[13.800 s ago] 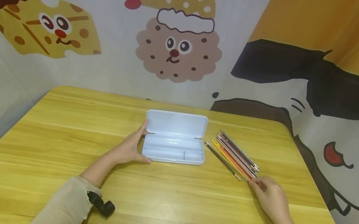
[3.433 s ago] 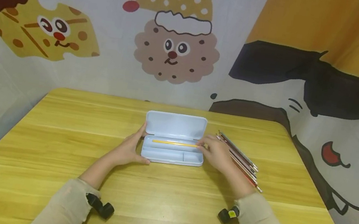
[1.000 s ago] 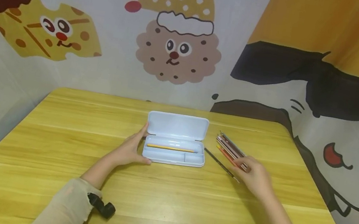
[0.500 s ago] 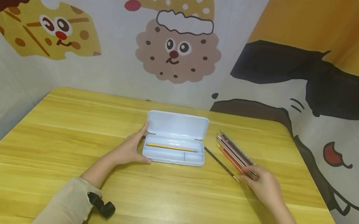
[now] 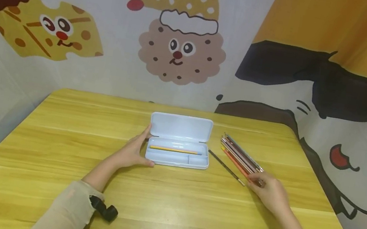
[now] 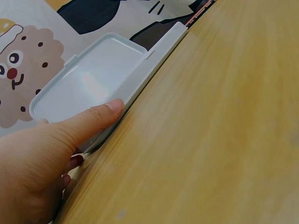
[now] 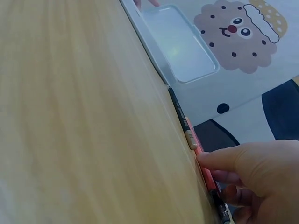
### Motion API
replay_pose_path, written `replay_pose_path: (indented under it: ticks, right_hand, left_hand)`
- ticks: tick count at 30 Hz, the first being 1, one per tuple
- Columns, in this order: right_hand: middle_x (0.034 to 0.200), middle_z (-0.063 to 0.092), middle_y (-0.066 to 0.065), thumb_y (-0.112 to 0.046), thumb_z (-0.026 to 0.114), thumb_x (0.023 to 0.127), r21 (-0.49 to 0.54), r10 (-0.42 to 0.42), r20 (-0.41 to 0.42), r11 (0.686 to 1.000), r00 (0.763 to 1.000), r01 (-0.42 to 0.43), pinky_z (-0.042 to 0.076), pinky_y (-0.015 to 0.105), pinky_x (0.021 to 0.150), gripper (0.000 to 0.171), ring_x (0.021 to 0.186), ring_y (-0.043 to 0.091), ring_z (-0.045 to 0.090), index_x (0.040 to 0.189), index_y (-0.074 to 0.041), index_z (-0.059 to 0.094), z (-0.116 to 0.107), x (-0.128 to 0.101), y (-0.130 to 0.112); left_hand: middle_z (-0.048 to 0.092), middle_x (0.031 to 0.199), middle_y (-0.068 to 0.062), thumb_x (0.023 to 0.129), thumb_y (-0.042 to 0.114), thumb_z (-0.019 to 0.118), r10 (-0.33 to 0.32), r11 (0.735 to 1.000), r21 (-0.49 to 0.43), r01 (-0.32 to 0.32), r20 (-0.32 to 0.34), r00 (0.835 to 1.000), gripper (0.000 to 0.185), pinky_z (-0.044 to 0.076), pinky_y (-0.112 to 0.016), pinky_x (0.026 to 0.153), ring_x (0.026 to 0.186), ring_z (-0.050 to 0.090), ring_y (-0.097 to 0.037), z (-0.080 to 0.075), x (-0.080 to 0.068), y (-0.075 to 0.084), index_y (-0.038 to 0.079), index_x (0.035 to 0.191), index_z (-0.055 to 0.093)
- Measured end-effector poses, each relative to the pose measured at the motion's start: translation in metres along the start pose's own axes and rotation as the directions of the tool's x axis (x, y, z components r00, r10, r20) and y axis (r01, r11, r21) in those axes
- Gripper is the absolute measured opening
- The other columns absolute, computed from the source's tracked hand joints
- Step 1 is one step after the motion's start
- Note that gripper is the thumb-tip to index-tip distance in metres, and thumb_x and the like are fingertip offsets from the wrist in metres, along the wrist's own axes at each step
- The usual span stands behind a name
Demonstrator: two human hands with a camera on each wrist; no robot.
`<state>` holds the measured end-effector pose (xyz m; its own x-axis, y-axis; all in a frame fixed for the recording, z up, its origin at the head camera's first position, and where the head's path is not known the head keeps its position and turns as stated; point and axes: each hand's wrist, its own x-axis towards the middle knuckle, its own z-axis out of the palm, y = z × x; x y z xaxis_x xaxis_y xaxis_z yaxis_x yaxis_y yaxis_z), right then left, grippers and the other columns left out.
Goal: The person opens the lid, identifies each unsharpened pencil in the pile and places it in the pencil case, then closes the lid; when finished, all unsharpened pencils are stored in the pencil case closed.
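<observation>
A pale blue pencil case (image 5: 181, 130) lies open mid-table, lid (image 6: 88, 79) folded back. One yellow pencil (image 5: 172, 149) lies in its tray. My left hand (image 5: 131, 151) holds the case's left end, thumb (image 6: 96, 116) along the front wall and fingers behind. Right of the case lies a bundle of coloured pencils (image 5: 239, 156), with a dark pencil (image 5: 227, 167) apart from it. My right hand (image 5: 269, 190) is at the bundle's near ends. There its thumb (image 7: 222, 158) and curled fingers pinch an orange-red pencil (image 7: 198, 150) beside the dark pencil (image 7: 180, 114).
The yellow wooden table (image 5: 169, 207) is walled by cartoon-printed cloth at the back and both sides. Its right edge runs close past the pencils. Small black cameras sit at both wrists (image 5: 103, 209).
Since 3.4 s ago my right hand left the yellow pencil in the tray. Over the last second it slid down the bundle to its near ends. The left hand and case stayed put.
</observation>
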<state>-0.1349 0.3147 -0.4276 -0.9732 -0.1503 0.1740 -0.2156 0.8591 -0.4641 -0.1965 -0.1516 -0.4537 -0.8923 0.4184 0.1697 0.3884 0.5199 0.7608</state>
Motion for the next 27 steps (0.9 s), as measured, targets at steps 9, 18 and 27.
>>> replay_pose_path:
  ticks: [9,18,27]
  right_hand:
    - [0.096,0.07,0.007,-0.014,0.075,0.083,-0.022,-0.011,-0.01,1.0,1.0,0.011,0.05,0.046,0.068,0.017,0.084,0.028,0.064,0.099,-0.012,0.073,0.0035,0.0,-0.0005]
    - [0.098,0.07,0.01,-0.011,0.071,0.085,-0.032,-0.003,-0.033,0.999,0.999,0.002,0.049,0.042,0.064,0.015,0.083,0.026,0.063,0.1,-0.012,0.073,0.0045,-0.0001,0.0017]
    - [0.098,0.069,0.013,-0.01,0.069,0.088,0.006,0.004,-0.046,1.0,0.999,-0.004,0.04,0.031,0.051,0.015,0.069,0.018,0.055,0.103,-0.01,0.072,0.002,-0.0006,-0.0023]
  left_hand:
    - [0.043,0.141,-0.014,0.061,0.039,0.089,-0.009,1.0,0.002,0.009,0.0,1.0,0.137,0.014,-0.051,0.113,0.136,0.03,-0.032,0.0001,0.0008,-0.0001,0.021,0.154,-0.01]
    - [0.043,0.141,-0.015,0.06,0.039,0.09,-0.004,1.0,0.006,0.004,-0.007,1.0,0.137,0.015,-0.053,0.112,0.135,0.031,-0.034,0.0011,-0.0003,-0.0003,0.019,0.154,-0.009]
    - [0.044,0.141,-0.014,0.061,0.04,0.089,-0.008,1.0,0.01,0.008,-0.002,1.0,0.137,0.015,-0.051,0.112,0.135,0.031,-0.032,0.0006,0.0004,-0.0009,0.02,0.154,-0.01]
